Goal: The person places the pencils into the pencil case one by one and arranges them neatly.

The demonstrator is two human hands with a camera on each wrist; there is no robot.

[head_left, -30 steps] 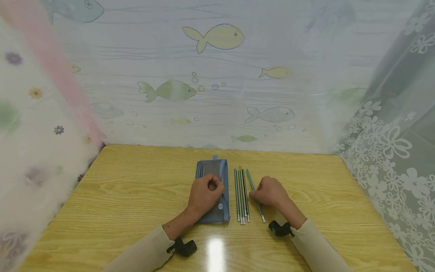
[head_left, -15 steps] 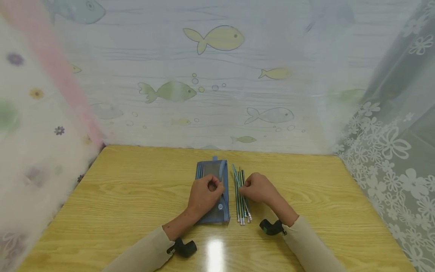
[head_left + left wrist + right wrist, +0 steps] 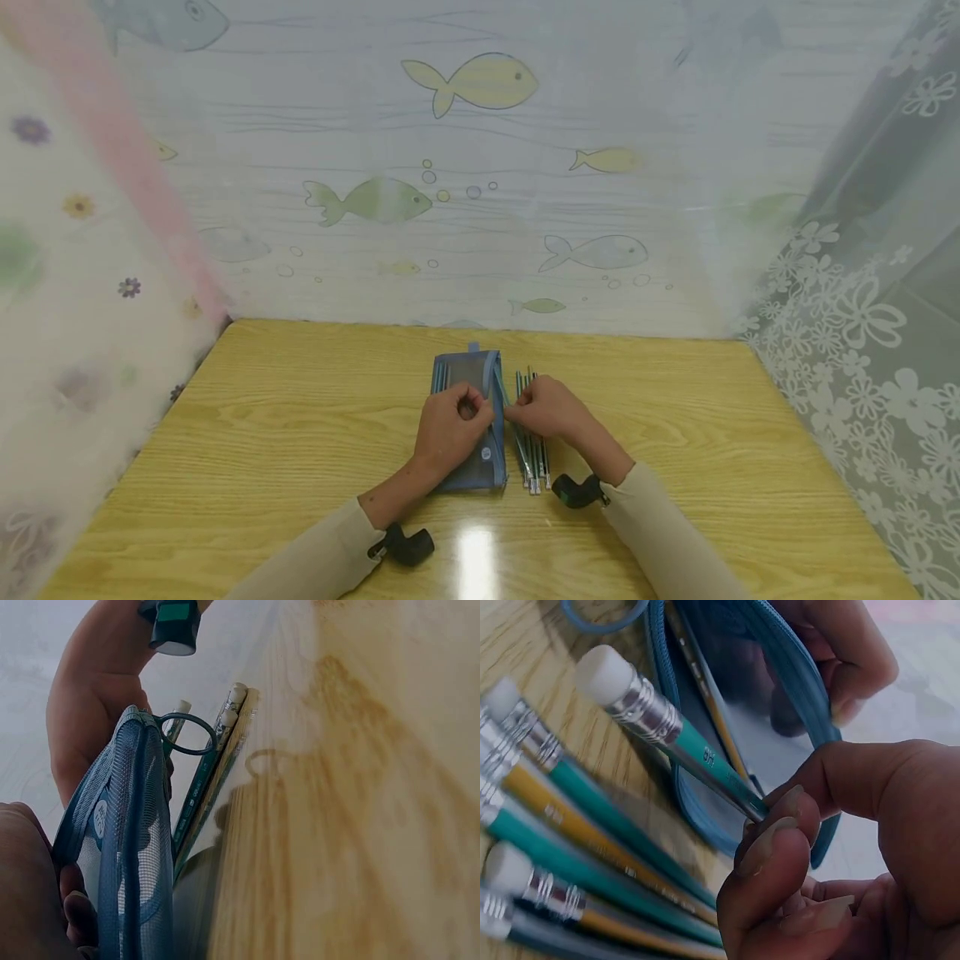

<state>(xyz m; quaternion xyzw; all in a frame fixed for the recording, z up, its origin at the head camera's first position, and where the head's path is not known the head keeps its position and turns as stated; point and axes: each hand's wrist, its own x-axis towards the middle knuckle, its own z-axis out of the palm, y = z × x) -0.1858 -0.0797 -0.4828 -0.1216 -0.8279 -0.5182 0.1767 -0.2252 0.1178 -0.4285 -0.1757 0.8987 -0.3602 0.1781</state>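
Well, near the middle of the worktop (image 3: pixel 300 433), toward the back edge, we are seeing a blue mesh pouch (image 3: pixel 472 371), some pencils (image 3: pixel 441 377) showing through its left side. Over it, the left hand (image 3: pixel 450 421) is pinching its zipper rim (image 3: pixel 793 651) between thumb and fingers. Just to the right, we are watching the right hand (image 3: pixel 553 408) gripping a green pencil (image 3: pixel 705 759), its far end reaching the pouch's open side (a fish-printed sheet (image 3: pixel 480 142) is rising behind the back edge). Partly beneath that hand, we are finding loose pencils (image 3: pixel 604 844), eraser ends pointing away from that edge.
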